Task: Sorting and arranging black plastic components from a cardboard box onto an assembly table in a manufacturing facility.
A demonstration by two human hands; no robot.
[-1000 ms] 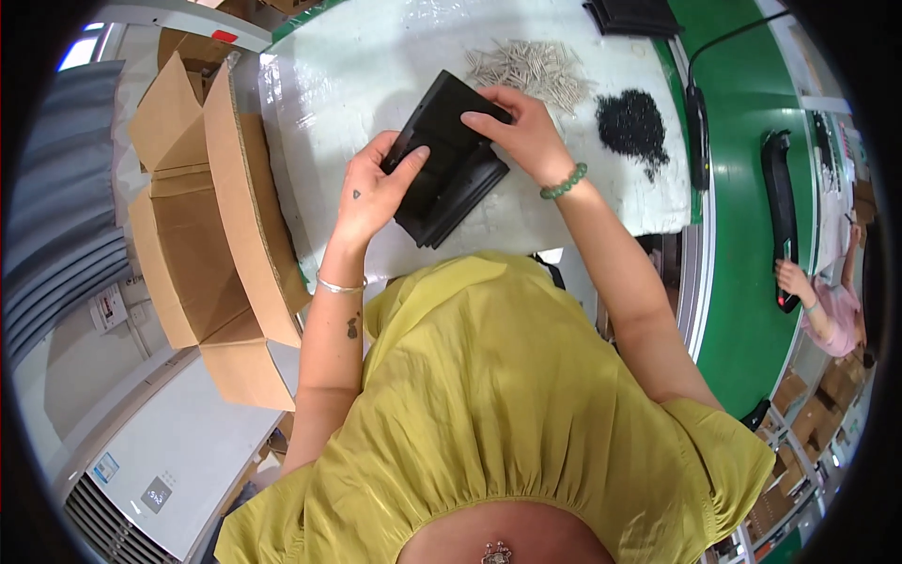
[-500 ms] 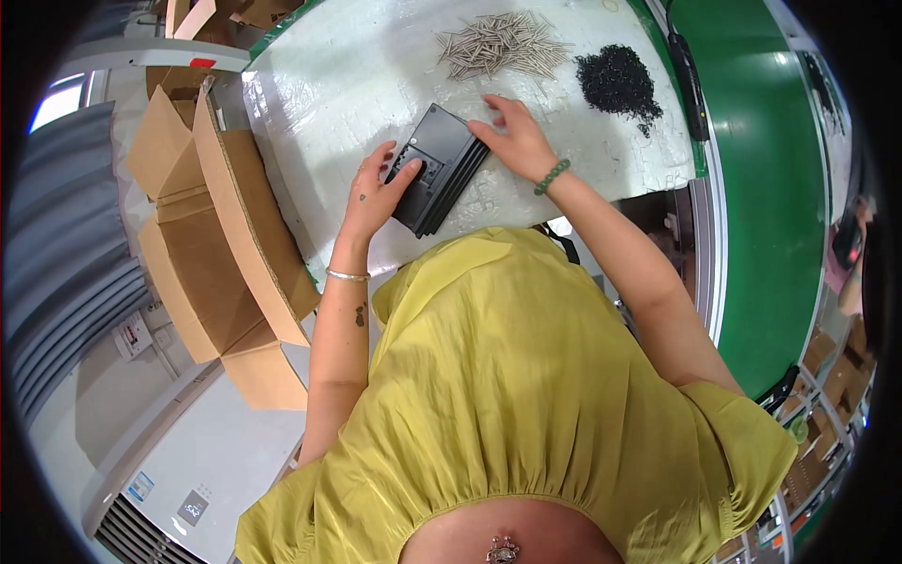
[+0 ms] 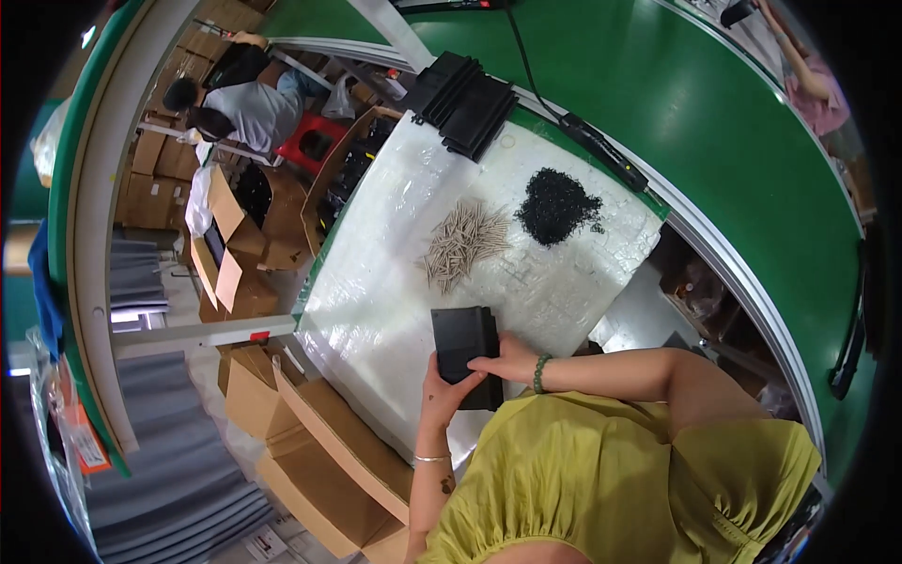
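Note:
A stack of flat black plastic housings [image 3: 460, 331] lies at the near edge of the white padded work surface [image 3: 376, 282]. My left hand [image 3: 445, 390] grips its lower left side, with the thumb over the top face. From the right, my right hand [image 3: 510, 361] closes on the other edge, and its thumb also rests on the top near my left thumb. The fingers beneath the housings are hidden. Beyond them lies a heap of thin metal pins [image 3: 462, 242]. Farther right is a pile of small black pieces [image 3: 556, 207], too small to tell apart.
More black plastic housings [image 3: 460, 103] are stacked at the far corner. A black corded handheld tool [image 3: 601, 150] lies along the right edge, beside a green conveyor belt [image 3: 658, 94]. An open cardboard box [image 3: 329, 461] stands at the left. A person [image 3: 249, 113] sits in the far left background.
The view has swung so the far corner and the stack there show. My hands have come closer together on the housings; my right hand has moved from the far corner to the right side.

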